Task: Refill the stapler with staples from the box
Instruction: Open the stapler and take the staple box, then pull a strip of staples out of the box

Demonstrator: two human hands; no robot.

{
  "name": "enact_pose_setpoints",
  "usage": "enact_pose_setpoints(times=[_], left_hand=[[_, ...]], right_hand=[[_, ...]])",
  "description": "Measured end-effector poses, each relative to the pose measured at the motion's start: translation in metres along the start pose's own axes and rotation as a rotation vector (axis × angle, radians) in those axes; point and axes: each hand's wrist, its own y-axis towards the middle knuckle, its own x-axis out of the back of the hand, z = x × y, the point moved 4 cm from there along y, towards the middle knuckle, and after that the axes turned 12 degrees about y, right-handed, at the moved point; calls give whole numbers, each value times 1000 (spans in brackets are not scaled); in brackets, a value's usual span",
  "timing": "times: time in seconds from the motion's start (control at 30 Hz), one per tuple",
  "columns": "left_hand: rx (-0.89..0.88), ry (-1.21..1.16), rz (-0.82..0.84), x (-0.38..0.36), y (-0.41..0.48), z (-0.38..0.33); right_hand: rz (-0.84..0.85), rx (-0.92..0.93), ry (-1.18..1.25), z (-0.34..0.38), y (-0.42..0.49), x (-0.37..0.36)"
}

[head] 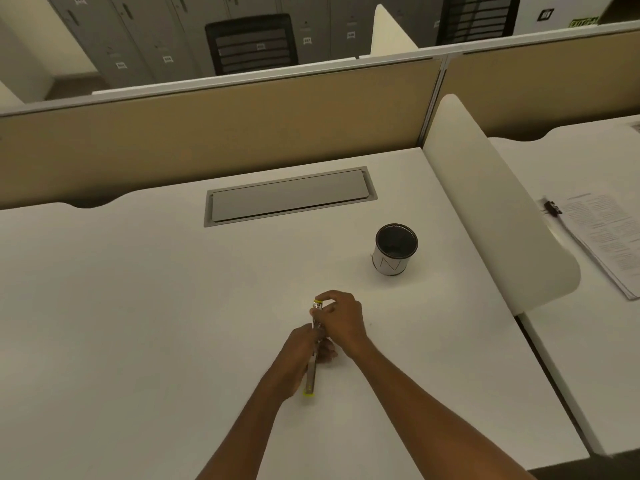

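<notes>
A slim metal stapler (310, 377) with yellow ends is spread open lengthwise over the white desk (138, 306), one yellow tip near me and the other at the far end. My left hand (299, 344) grips its middle from the left. My right hand (341, 318) closes its fingers on the far half near the far yellow tip. The middle of the stapler is hidden by my fingers. I see no staple box, and I cannot tell whether staples lie in the channel.
A black-rimmed white cup (394, 249) stands to the far right of my hands. A grey cable hatch (289, 195) is set into the desk's back. A white divider (498, 209) borders the right side, with clipped papers (606, 233) beyond it.
</notes>
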Motion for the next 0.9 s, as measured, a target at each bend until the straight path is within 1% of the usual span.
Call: enact_pose_setpoints(times=[0.13, 0.23, 0.3, 0.53, 0.63, 0.77, 0.83, 0.9], left_hand=[[-124, 424, -299, 5, -1, -6], [-236, 605, -503, 7, -5, -12], [-251, 666, -572, 6, -6, -15], [-348, 714, -587, 3, -3, -12], [-381, 647, -583, 5, -3, -11], [-370, 591, -574, 7, 0, -8], [-378, 580, -573, 7, 0, -8], [-382, 583, -573, 6, -1, -9]], right_hand=[[-40, 22, -112, 5, 12, -11], [-50, 26, -170, 4, 18, -17], [-63, 34, -209, 3, 21, -18], [-80, 42, -338, -2, 25, -25], [-99, 71, -397, 0, 26, -29], [-58, 91, -505, 1, 28, -32], [-31, 99, -515, 1, 27, -30], [-42, 134, -464, 6, 25, -20]])
